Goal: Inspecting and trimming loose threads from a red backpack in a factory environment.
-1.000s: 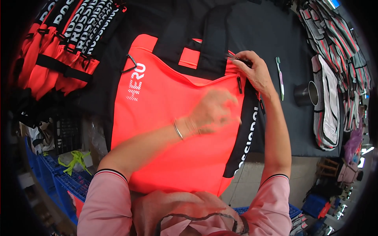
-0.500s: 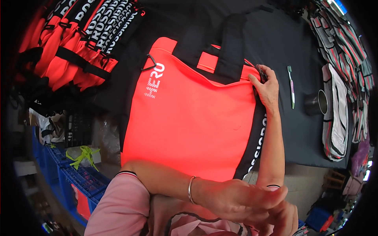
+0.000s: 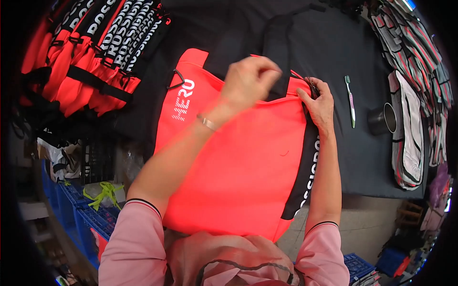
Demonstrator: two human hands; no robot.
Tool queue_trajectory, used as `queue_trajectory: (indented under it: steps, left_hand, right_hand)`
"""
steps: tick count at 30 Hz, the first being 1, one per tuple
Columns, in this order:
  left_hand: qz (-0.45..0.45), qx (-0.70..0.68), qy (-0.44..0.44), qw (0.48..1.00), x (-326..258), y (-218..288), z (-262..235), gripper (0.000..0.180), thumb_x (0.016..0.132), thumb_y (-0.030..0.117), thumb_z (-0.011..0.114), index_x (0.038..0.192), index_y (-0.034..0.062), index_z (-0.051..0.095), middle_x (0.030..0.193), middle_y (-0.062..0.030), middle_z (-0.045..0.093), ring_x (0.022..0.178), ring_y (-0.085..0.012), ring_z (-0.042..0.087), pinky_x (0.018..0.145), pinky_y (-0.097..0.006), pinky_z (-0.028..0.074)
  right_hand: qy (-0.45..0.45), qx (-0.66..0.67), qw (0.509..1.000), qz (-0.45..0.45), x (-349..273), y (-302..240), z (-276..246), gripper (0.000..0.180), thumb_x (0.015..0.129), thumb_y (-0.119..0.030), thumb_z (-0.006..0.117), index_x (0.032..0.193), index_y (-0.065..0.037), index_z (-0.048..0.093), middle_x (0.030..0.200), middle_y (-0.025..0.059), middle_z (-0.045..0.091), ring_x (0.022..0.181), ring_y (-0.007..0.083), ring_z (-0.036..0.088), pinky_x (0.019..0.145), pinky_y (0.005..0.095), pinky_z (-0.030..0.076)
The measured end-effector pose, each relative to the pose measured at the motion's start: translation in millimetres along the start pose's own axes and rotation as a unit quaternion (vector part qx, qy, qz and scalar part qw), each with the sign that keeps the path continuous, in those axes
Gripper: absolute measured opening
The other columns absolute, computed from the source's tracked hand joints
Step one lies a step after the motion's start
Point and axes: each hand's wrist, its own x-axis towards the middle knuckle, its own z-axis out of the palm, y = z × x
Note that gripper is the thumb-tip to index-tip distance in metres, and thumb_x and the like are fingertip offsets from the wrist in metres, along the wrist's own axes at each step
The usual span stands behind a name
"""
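Note:
A large bright red-orange bag (image 3: 229, 162) with black sides and white lettering lies across the black-covered table. My right hand (image 3: 320, 106) is closed on its upper right corner, thumb on the red edge. Something small and dark shows by those fingers, its kind unclear. Above the bag's top opening hovers my left hand (image 3: 248, 81), somewhat blurred, with its fingers curled in a pinch. Whatever they may hold is too small to make out. A black strap (image 3: 276, 43) stretches up from the opening, partly behind this hand. One black cord loop (image 3: 176, 80) hangs at the upper left corner.
To the right lie a toothbrush (image 3: 350, 101), a dark metal cup (image 3: 380, 119) and a folded grey-white fabric piece (image 3: 407, 136). Red and black bags (image 3: 90, 71) are stacked at the left. Blue crates (image 3: 98, 220) stand below the table edge, with more grey bags (image 3: 412, 57) far right.
My left hand has swung from low near my body up over the bag's opening. My right hand keeps its hold on the corner. The bag sits slightly lower and further left in view.

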Motion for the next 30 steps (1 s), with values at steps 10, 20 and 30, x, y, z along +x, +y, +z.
queue_trajectory:
  steps: [10,20,30]
  left_hand:
    - [0.064,0.195,-0.036,0.978,10.0,-79.3,25.1,0.016,0.081,0.016,0.075,0.085,0.0005,0.073,0.082,-0.0130,0.067,0.073,-0.0306,0.067,0.066,-0.037,0.055]
    - [0.025,0.256,-0.087,0.962,5.5,-86.2,28.1,0.010,0.092,0.011,0.058,0.089,0.0011,0.057,0.097,-0.0171,0.059,0.085,-0.0375,0.064,0.075,-0.045,0.053]
    - [-0.124,-0.043,0.027,0.991,-17.3,-80.5,20.3,0.013,0.090,0.008,0.064,0.096,-0.0033,0.059,0.093,-0.0152,0.060,0.069,-0.0222,0.063,0.065,-0.033,0.051]
  right_hand:
    - [-0.009,0.035,0.999,0.011,0.7,-3.6,1.8,0.044,0.074,-0.018,0.081,0.111,-0.001,0.065,0.101,0.0086,0.063,0.095,0.0207,0.063,0.087,0.0312,0.050]
    - [-0.008,-0.004,1.000,-0.026,0.8,-13.1,2.1,0.041,0.074,-0.016,0.081,0.110,-0.002,0.065,0.101,0.0087,0.062,0.094,0.0206,0.064,0.085,0.0312,0.051]
    - [-0.014,-0.016,0.999,-0.031,2.6,-7.3,0.5,0.043,0.074,-0.018,0.081,0.110,-0.002,0.066,0.100,0.0085,0.063,0.091,0.0203,0.063,0.084,0.0316,0.051]
